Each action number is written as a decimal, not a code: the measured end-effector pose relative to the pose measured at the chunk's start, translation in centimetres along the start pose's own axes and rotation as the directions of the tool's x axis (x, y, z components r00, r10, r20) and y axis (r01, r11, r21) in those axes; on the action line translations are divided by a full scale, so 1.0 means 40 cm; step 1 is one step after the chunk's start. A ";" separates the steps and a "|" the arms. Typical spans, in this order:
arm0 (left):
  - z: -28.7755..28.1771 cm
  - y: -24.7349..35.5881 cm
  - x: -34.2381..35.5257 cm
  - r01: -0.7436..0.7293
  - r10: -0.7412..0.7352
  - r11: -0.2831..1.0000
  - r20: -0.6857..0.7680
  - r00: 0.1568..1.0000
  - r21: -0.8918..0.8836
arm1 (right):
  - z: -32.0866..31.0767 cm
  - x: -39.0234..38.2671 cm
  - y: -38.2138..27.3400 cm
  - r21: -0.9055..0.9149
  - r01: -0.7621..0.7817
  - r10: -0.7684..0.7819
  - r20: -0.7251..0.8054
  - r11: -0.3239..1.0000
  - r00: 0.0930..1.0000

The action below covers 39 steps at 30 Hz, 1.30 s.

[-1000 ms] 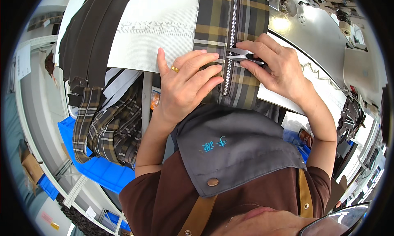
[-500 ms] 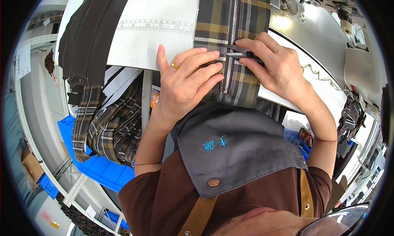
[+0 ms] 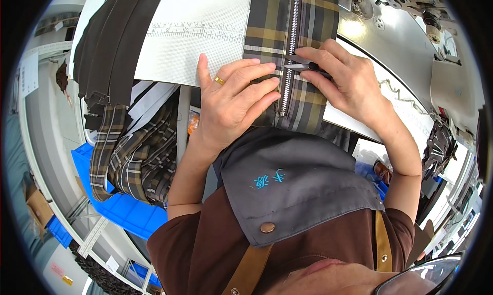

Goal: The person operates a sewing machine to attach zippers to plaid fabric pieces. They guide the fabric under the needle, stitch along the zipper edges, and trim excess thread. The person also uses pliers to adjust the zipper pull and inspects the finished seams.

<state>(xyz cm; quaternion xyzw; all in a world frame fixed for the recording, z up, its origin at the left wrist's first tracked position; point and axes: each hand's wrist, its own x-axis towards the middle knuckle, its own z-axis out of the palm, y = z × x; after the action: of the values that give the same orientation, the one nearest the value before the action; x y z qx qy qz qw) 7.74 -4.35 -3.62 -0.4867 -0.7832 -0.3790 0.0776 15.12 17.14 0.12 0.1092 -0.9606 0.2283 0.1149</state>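
Observation:
A strip of brown, black and white plaid fabric (image 3: 267, 25) lies in front of me, with a metal-toothed zipper (image 3: 293, 30) running down its length. My left hand (image 3: 231, 92), a gold ring on one finger, rests open on the fabric's left side, fingertips just short of the zipper teeth. In my right hand (image 3: 352, 79) is a pair of thread snips (image 3: 303, 67), pinched between thumb and fingers. Its pointed blades reach leftward across the zipper, near the fingertips of my left hand. Part of the snips is hidden inside my right hand.
Under the fabric is a white tabletop (image 3: 190, 59) with a printed ruler scale. Dark fabric strips (image 3: 115, 43) hang over its left edge. Below them, more plaid strips (image 3: 138, 166) drape into a blue bin (image 3: 120, 213). A sewing machine's metal bed (image 3: 377, 30) lies at upper right.

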 end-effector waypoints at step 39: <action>-0.007 -0.002 -0.014 0.021 -0.021 0.999 -0.023 1.000 -0.024 | -0.012 -0.008 -0.012 0.056 0.026 -0.031 0.091 0.998 0.995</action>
<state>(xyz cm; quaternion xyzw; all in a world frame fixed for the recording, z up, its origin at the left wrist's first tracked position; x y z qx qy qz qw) 7.88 -4.95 -3.75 -0.4749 -0.7827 -0.3949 0.0769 15.63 17.00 0.65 0.1363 -0.9566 0.2476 0.0708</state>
